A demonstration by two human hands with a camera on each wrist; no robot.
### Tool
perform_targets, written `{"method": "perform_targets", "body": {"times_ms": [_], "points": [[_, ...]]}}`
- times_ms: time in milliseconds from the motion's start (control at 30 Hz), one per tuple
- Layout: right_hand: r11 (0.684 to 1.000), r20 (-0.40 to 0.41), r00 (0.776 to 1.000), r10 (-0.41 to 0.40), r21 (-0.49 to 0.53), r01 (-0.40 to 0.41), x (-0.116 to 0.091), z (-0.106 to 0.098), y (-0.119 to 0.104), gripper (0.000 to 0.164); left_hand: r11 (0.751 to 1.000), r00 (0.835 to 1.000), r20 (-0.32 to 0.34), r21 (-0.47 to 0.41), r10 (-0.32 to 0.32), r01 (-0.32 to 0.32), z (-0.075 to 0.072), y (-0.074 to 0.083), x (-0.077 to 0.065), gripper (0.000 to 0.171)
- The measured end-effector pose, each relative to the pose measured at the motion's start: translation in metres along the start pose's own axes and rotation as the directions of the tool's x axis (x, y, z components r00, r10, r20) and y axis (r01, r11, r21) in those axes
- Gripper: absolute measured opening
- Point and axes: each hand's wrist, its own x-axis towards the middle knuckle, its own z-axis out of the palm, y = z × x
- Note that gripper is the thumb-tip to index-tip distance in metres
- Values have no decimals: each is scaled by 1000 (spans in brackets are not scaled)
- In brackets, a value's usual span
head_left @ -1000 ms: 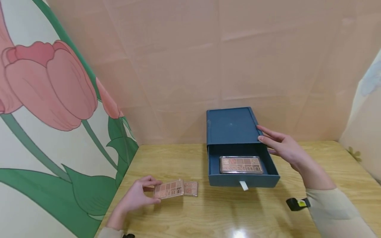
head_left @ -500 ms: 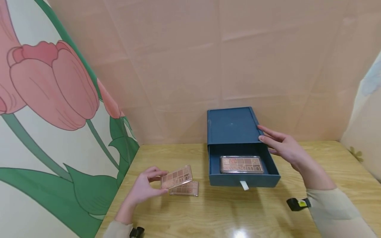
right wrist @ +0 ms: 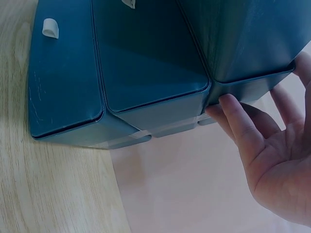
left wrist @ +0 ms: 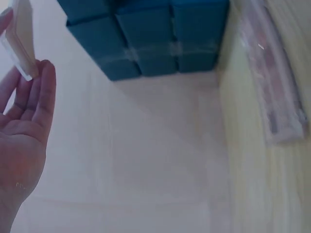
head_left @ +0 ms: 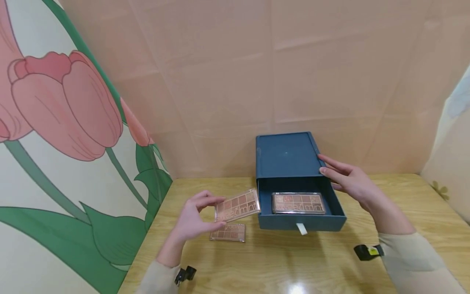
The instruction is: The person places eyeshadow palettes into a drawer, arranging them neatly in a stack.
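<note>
Just left of the open drawer (head_left: pixel 280 223), an eyeshadow palette (head_left: pixel 238 206) is pinched at one end by the fingers of the left hand (head_left: pixel 191 216), while its casing (head_left: pixel 286 153) is seemingly steadied by the right hand (head_left: pixel 352 183), fingers parted.

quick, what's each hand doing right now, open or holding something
Left hand: closed, pinching a makeup palette by one end.
Right hand: open, touching the blue drawer unit.
</note>
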Motion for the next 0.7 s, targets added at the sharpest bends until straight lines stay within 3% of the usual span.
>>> {"method": "perform_targets", "body": {"times_ms": [367,700], "points": [[1000,4,1000,0,11,0,1,0,0,76,998,999,-8,-28,51,-51,29,29,37,54],[1000,-4,1000,3,13,-3,1,1,3,76,999,998,47,-6,44,-44,53,54,71,55]]}}
